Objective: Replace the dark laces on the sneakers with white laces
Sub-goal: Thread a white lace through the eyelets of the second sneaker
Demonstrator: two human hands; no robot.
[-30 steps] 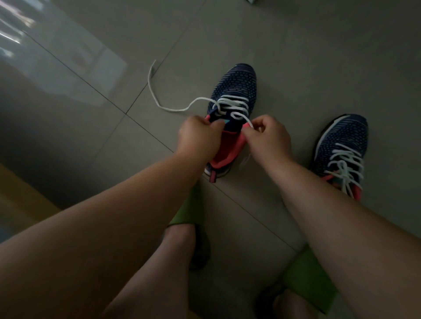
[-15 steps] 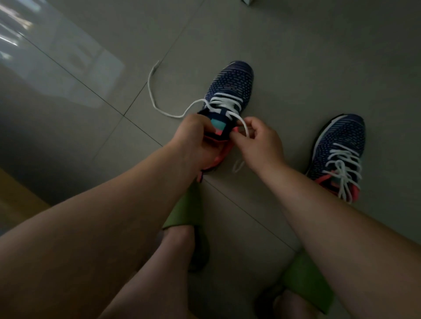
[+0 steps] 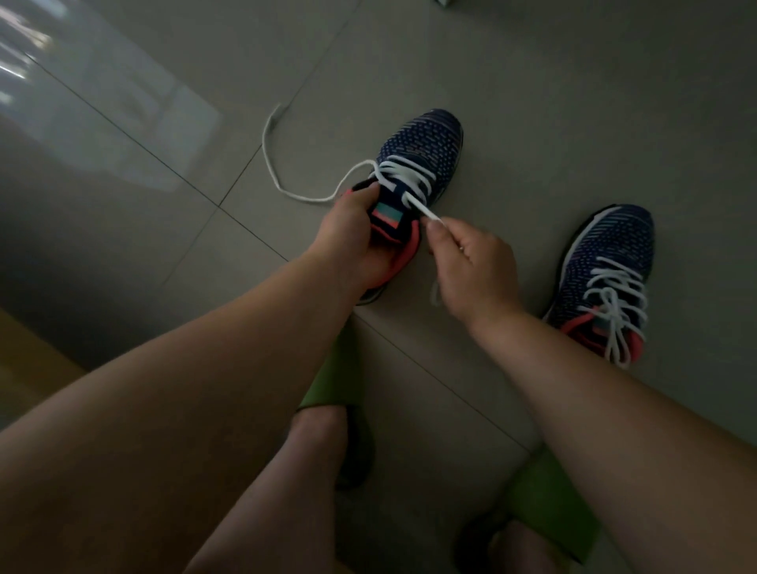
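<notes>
Heel of the navy knit sneaker with coral lining (image 3: 422, 151): covered by the left hand (image 3: 348, 241) gripping it.
White flat lace (image 3: 413, 182): end pinched in the right hand (image 3: 471, 262); tip concealed by the fingers.
Second navy knit sneaker with white laces (image 3: 606, 262): heel behind the right forearm.
Green slippers (image 3: 336, 373): largely under legs and forearms.
Pale object at top edge (image 3: 444, 3): cropped, unidentifiable.
Yellowish surface at left edge (image 3: 24, 360): cropped, dim.

Right hand (image 3: 471, 262) has pulled off the sneaker (image 3: 413, 176) collar, now drawing the white lace (image 3: 426, 211) end taut (pinched at fingertips). Left hand (image 3: 352, 241) slid down beside the tongue, uncovering its label.
</notes>
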